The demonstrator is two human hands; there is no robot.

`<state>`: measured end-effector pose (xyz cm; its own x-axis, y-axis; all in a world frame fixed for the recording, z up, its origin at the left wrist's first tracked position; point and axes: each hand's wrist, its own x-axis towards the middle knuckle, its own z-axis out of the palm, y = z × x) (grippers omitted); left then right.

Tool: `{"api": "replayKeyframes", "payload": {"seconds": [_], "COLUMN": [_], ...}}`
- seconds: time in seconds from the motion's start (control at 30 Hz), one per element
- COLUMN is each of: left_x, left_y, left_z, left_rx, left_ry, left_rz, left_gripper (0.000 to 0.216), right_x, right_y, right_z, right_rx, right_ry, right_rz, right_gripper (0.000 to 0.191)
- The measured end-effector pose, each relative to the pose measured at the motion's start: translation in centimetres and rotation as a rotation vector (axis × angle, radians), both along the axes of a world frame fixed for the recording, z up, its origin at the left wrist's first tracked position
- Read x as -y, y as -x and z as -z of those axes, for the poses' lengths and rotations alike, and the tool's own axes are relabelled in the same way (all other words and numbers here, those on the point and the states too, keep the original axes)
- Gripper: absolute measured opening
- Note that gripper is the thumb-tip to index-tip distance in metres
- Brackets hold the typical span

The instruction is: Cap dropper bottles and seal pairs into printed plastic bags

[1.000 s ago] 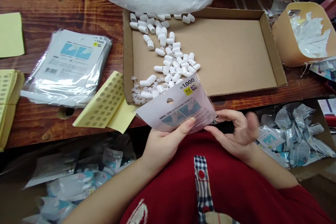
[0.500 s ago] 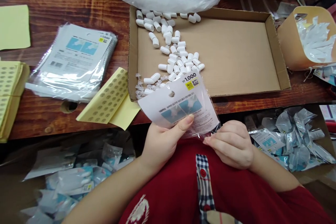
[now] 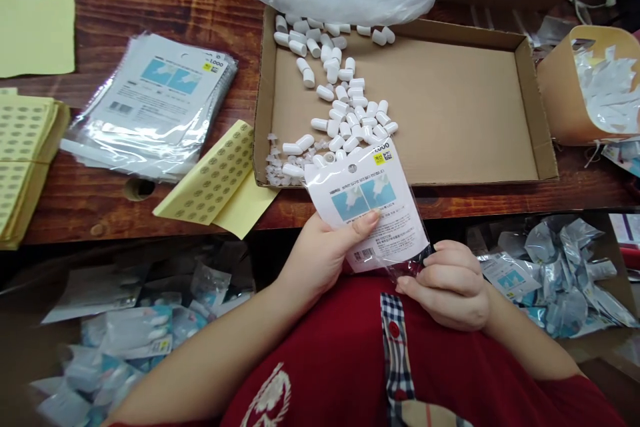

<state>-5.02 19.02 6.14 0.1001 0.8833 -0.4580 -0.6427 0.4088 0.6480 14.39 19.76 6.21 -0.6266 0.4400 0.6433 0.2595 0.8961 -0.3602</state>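
Note:
A clear plastic package with a printed white card (image 3: pixel 370 207) is held above my lap, tilted, at the near edge of the cardboard tray. My left hand (image 3: pixel 325 253) grips its left side, thumb lying across the card's front. At the lower right corner, the fingers of my right hand (image 3: pixel 447 287) are closed on the clear end of the same package. Beyond it, white caps (image 3: pixel 357 117) lie scattered over the left part of the shallow tray (image 3: pixel 470 100). Small translucent pieces (image 3: pixel 285 167) are heaped in its near left corner.
Left of the tray lie a stack of carded bags (image 3: pixel 155 100), a folded sticker sheet (image 3: pixel 215 177) and more yellow sheets (image 3: pixel 30 160). A bag of bottles (image 3: pixel 340 0) stands behind, an orange bin (image 3: pixel 565 87) at right. Filled packages (image 3: pixel 130 333) sit below the table on both sides.
The package is turned a little more upright, so its card shows more of its lower print and barcode. Both hands keep their hold; the whole view has shifted slightly.

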Motion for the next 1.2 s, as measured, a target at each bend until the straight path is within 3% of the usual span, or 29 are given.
{"api": "replayKeyframes", "payload": {"seconds": [0.17,0.27,0.37,0.43,0.5,0.6,0.7,0.97,1.2], "left_x": [-0.4,-0.6,-0.6,-0.6,-0.5,-0.2,0.1,0.2,0.2], "left_y": [0.3,0.5,0.4,0.3,0.1,0.1,0.1,0.1,0.0], "left_z": [0.0,0.1,0.2,0.1,-0.2,-0.4,-0.3,-0.1,-0.4], "left_rx": [0.041,0.033,0.032,0.034,0.049,0.070,0.060,0.111,0.033], "left_ry": [0.073,0.107,0.133,0.160,0.190,0.164,0.129,0.136,0.104], "left_rz": [0.024,0.039,0.027,0.001,0.002,0.057,0.071,0.156,0.213], "left_gripper": [0.023,0.030,0.034,0.033,0.032,0.035,0.046,0.048,0.048], "right_x": [-0.3,0.0,0.6,0.7,0.4,-0.2,-0.5,-0.2,-0.3], "right_y": [-0.1,-0.2,0.2,0.7,1.1,1.7,2.0,1.4,0.5], "right_z": [-0.4,0.3,1.1,1.1,0.4,-1.0,-1.7,-0.8,-1.0], "right_rx": [0.075,0.125,-0.037,-0.126,-0.017,0.243,0.277,0.216,0.217], "right_ry": [0.053,0.124,0.177,0.184,0.117,-0.006,-0.013,-0.215,-0.262], "right_rz": [-0.037,0.068,0.266,0.362,0.378,0.311,0.270,0.097,-0.026], "right_gripper": [0.015,0.020,0.061,0.078,0.070,0.033,0.013,0.011,0.020]}}
